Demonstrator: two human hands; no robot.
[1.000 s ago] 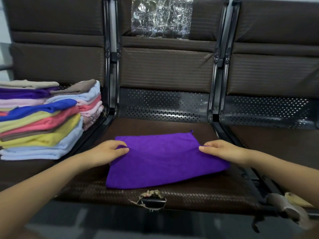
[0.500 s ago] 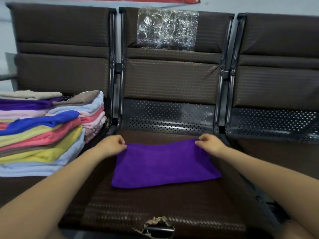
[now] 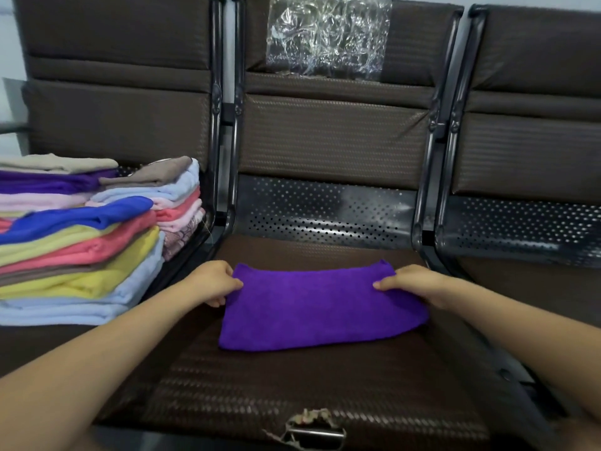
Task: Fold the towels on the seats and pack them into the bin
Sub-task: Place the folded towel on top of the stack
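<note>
Both hands have slid slightly toward the viewer along the purple towel [image 3: 320, 307], folded on the middle seat [image 3: 325, 385]. Left hand [image 3: 213, 281] and right hand [image 3: 413, 283] fingers pinch its side edges.

Both arms extended; left hand [image 3: 213, 281], right hand [image 3: 414, 284] pinching, fingers curled.

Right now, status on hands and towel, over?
Left hand and right hand pinch purple towel's far corners. Towel flat on middle seat. Nothing blocking; bin not in view.
</note>
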